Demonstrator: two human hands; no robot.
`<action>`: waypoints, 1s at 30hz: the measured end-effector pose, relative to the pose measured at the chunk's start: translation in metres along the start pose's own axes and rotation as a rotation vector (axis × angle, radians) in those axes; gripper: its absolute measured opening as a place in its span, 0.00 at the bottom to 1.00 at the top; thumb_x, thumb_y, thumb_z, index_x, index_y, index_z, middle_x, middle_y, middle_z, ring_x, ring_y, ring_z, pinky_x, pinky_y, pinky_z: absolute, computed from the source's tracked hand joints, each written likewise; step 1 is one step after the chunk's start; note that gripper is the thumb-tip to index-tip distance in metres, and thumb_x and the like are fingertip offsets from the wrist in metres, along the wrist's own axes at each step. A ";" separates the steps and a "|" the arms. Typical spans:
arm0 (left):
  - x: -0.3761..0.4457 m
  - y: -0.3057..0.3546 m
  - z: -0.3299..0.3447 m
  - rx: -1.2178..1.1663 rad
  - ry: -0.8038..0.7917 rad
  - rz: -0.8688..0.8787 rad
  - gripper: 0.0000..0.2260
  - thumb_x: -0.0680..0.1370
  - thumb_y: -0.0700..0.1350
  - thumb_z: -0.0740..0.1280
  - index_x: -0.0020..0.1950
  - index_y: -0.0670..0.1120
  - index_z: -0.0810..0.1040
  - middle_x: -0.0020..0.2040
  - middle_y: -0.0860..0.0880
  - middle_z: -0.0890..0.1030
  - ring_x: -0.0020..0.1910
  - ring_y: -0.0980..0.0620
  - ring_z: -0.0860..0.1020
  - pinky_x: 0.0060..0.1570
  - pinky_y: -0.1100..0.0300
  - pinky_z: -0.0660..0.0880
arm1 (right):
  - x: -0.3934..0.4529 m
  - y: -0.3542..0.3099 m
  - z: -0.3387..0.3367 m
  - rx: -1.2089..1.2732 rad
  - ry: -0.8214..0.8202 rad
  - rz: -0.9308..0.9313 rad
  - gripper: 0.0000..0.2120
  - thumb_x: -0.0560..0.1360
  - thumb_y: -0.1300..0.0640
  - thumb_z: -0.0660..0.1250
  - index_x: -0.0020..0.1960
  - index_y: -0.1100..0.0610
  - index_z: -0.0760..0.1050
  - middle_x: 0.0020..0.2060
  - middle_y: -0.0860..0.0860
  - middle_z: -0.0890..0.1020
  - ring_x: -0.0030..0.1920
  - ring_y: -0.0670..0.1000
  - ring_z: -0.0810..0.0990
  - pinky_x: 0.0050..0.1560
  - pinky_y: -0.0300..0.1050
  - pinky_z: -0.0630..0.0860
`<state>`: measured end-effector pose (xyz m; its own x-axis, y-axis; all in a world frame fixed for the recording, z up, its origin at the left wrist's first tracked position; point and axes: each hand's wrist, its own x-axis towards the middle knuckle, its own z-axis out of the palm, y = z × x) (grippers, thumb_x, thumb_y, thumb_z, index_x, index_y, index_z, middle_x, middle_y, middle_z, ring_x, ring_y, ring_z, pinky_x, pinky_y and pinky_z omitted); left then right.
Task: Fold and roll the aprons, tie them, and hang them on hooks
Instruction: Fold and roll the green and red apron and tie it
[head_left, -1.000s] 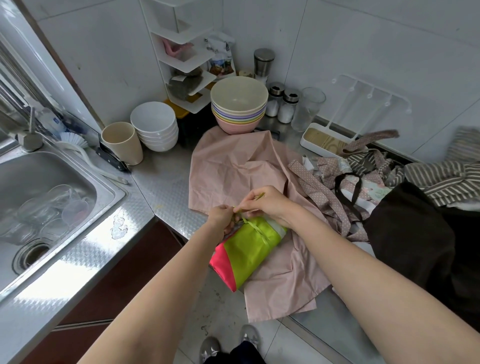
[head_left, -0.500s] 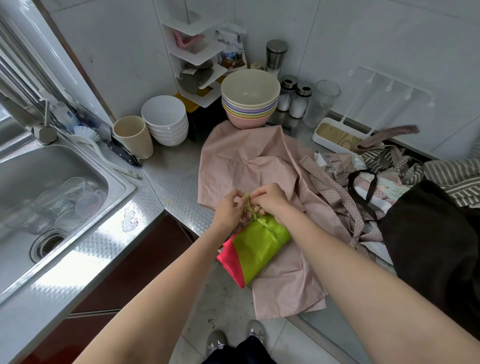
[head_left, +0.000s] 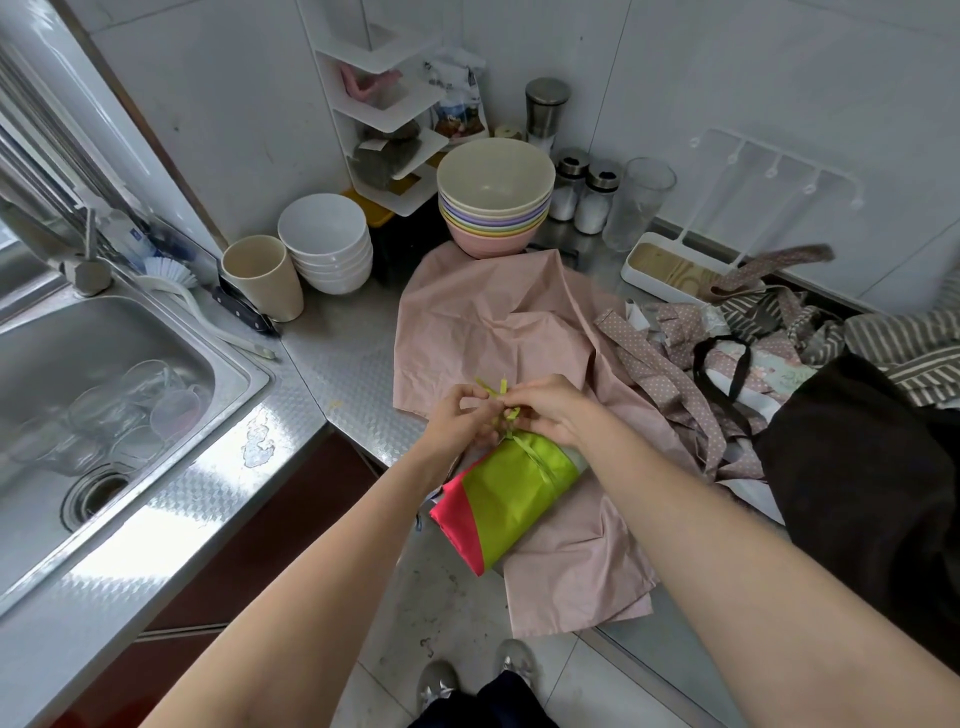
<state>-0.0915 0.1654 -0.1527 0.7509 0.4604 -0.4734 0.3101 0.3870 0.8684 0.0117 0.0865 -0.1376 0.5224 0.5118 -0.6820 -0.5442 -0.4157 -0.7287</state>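
So the knot can draw tight, the left hand (head_left: 457, 415) and right hand (head_left: 550, 410) each pinch the green ties (head_left: 501, 397) above the rolled apron (head_left: 511, 486), which rests steady on the pink apron (head_left: 483, 322).

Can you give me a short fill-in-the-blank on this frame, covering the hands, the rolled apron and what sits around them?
1. Both hands, left and right, pinch the thin ____ strings above the rolled apron.
2. The rolled apron lies on a spread ____ apron.
3. The stack of coloured bowls has a ____ bowl on top.
4. The glasses lie in the ____.

Missing words: green; pink; cream; sink
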 end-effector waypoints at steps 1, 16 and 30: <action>-0.001 -0.001 0.000 -0.048 -0.008 -0.042 0.05 0.78 0.38 0.65 0.48 0.43 0.69 0.32 0.47 0.76 0.22 0.59 0.74 0.25 0.68 0.72 | -0.001 0.000 -0.001 0.029 -0.025 -0.003 0.06 0.74 0.72 0.64 0.39 0.66 0.76 0.27 0.55 0.76 0.29 0.48 0.72 0.33 0.38 0.73; 0.007 0.004 0.002 0.168 -0.065 -0.247 0.13 0.76 0.43 0.66 0.32 0.43 0.74 0.27 0.48 0.71 0.24 0.57 0.67 0.32 0.65 0.66 | -0.007 -0.026 -0.014 -0.618 -0.128 -0.130 0.08 0.72 0.71 0.67 0.34 0.64 0.76 0.26 0.52 0.78 0.23 0.41 0.77 0.29 0.30 0.75; 0.012 0.008 0.011 -0.120 -0.027 -0.431 0.15 0.80 0.50 0.58 0.34 0.47 0.68 0.21 0.55 0.73 0.18 0.61 0.70 0.30 0.69 0.68 | -0.010 -0.018 0.007 -1.553 -0.012 -0.771 0.04 0.73 0.66 0.60 0.46 0.63 0.73 0.47 0.59 0.74 0.50 0.59 0.76 0.42 0.48 0.68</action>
<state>-0.0735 0.1658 -0.1500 0.5835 0.2169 -0.7826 0.5292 0.6294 0.5690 0.0118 0.0940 -0.1174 0.3290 0.9267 -0.1818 0.8992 -0.3662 -0.2395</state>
